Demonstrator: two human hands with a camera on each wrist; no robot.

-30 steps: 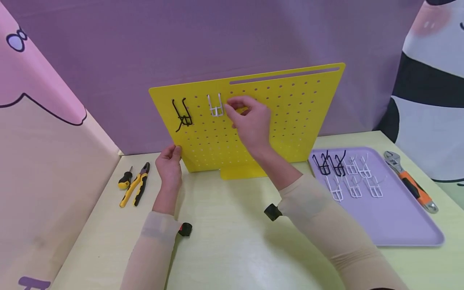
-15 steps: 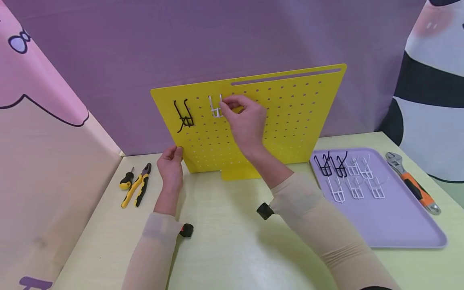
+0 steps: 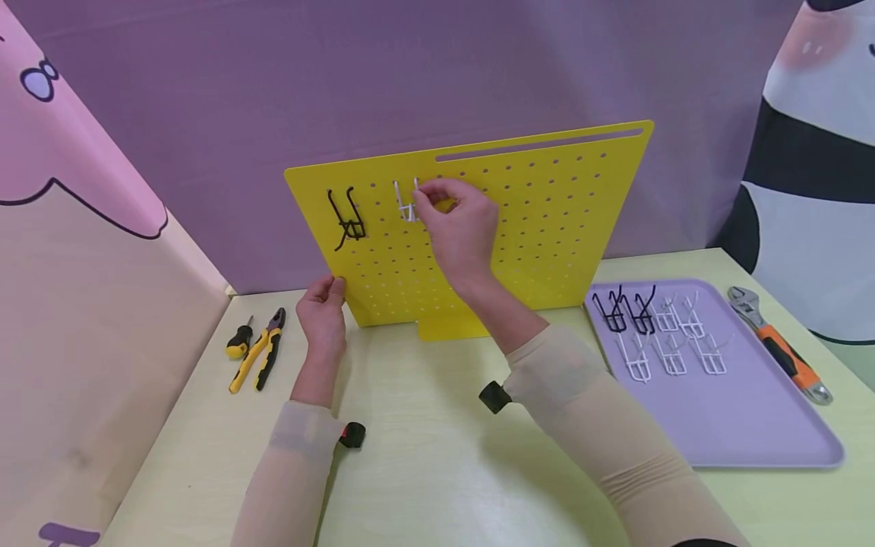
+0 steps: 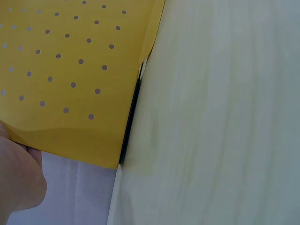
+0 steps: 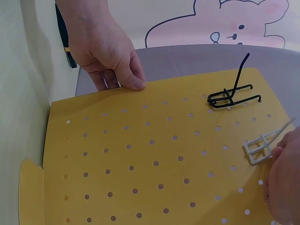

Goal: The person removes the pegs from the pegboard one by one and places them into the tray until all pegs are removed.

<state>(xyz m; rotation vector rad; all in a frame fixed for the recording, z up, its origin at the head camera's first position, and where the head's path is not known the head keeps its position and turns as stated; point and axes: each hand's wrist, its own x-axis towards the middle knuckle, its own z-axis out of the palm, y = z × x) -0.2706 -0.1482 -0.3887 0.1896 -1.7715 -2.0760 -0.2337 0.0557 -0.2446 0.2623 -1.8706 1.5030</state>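
A yellow pegboard (image 3: 540,228) stands upright on the table. Its left edge is pinched by my left hand (image 3: 323,315), thumb on the front and fingers behind in the right wrist view. Near the board's top, my right hand (image 3: 461,228) pinches a white wire hook (image 3: 405,205) at its right side; the fingers hide part of it. The white hook's upper ends lie against the holes. To its left, a black wire hook (image 3: 351,224) hangs on the board, one prong sticking outward, as the right wrist view also shows.
A purple tray (image 3: 738,433) on the right bears black hooks (image 3: 641,313) and several white hooks (image 3: 711,357). Beside it lies an adjustable wrench (image 3: 782,349). On the left are pliers (image 3: 260,353) and a small screwdriver (image 3: 239,342). A purple backdrop (image 3: 410,68) rises behind the board.
My right hand has moved slightly left, from beside the white hook onto its right side. My left hand stays on the board's edge, and the hooks keep their places.
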